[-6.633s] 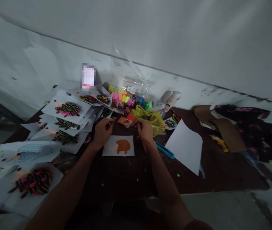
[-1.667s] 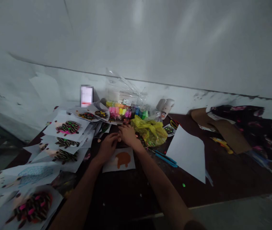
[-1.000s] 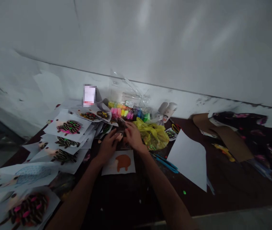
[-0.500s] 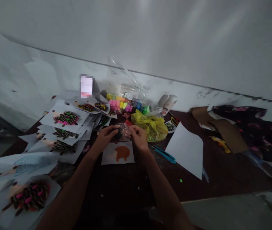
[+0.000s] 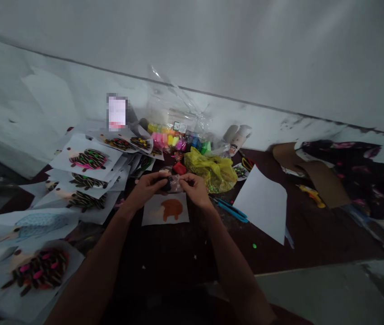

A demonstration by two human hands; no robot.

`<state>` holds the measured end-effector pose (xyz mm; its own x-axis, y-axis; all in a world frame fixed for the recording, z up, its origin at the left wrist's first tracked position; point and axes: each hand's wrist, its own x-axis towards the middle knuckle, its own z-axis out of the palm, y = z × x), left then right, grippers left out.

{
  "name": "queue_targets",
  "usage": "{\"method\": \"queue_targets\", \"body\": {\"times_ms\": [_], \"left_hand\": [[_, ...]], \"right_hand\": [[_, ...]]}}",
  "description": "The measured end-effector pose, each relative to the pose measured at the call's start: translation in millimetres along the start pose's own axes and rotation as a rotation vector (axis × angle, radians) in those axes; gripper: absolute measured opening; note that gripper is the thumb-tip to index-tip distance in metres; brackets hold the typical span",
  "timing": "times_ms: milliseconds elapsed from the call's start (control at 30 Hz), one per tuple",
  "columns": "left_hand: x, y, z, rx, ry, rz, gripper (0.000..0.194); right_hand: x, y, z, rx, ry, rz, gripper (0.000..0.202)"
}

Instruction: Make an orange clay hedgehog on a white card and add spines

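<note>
Dark clay (image 5: 167,185) in a clear wrapper (image 5: 175,184) is held between my two hands. My left hand (image 5: 149,186) pinches the dark lump, and my right hand (image 5: 193,187) grips the wrapper's right side. Just below them lies a white paper (image 5: 150,217) bearing an orange-brown animal shape (image 5: 172,209) with a paler front. A red piece (image 5: 178,168) rests right behind the wrapper. Beyond my right hand sits a crumpled yellow plastic bag (image 5: 212,170).
Papers with decorated hedgehogs (image 5: 86,159) are piled at the left. Colourful clay packs (image 5: 171,140) stand by the wall. Blue-handled scissors (image 5: 232,211), a white sheet (image 5: 262,203), a yellow tool (image 5: 312,195), brown cardboard (image 5: 325,185) and dark floral cloth (image 5: 344,167) lie to the right.
The view has shifted slightly, with most things now higher in the picture. The red piece behind the wrapper shows more fully. Both hands keep their hold.
</note>
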<state>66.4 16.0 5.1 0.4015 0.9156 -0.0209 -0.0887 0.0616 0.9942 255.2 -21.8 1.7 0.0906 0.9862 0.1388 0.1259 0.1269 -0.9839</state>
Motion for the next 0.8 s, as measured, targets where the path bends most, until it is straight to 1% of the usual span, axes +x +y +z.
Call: {"method": "queue_targets", "body": {"times_ms": [133, 233, 333, 400, 533, 667, 800], "left_hand": [[-0.2, -2.1, -3.0, -0.01, 0.053, -0.01, 0.052], [1.0, -5.3, -5.3, -0.004, 0.047, -0.007, 0.048], [2.0, -6.5, -6.0, -0.013, 0.033, -0.014, 0.044], [2.0, -6.0, -5.7, -0.027, 0.045, -0.016, 0.044], [0.6, -3.5, -3.6, -0.042, 0.069, -0.005, 0.045], [-1.0, -2.1, -0.7, -0.005, 0.035, -0.007, 0.048], [-0.5, -5.0, 2.0, 0.027, 0.019, 0.0, 0.043]], "right_hand": [[0.2, 3.9, 1.5, 0.108, -0.004, 0.053, 0.021], [0.1, 3.6, 3.0, 0.118, 0.032, 0.004, 0.02], [0.2, 3.3, 3.9, 0.038, 0.019, -0.07, 0.012], [0.4, 4.4, 4.0, -0.023, -0.008, -0.075, 0.009], [0.7, 8.7, 3.7, -0.065, -0.009, -0.037, 0.012], [0.3, 13.0, 3.2, -0.102, -0.049, -0.057, 0.012], [-0.2, 17.0, 4.3, -0.305, -0.046, -0.089, 0.021]]}}
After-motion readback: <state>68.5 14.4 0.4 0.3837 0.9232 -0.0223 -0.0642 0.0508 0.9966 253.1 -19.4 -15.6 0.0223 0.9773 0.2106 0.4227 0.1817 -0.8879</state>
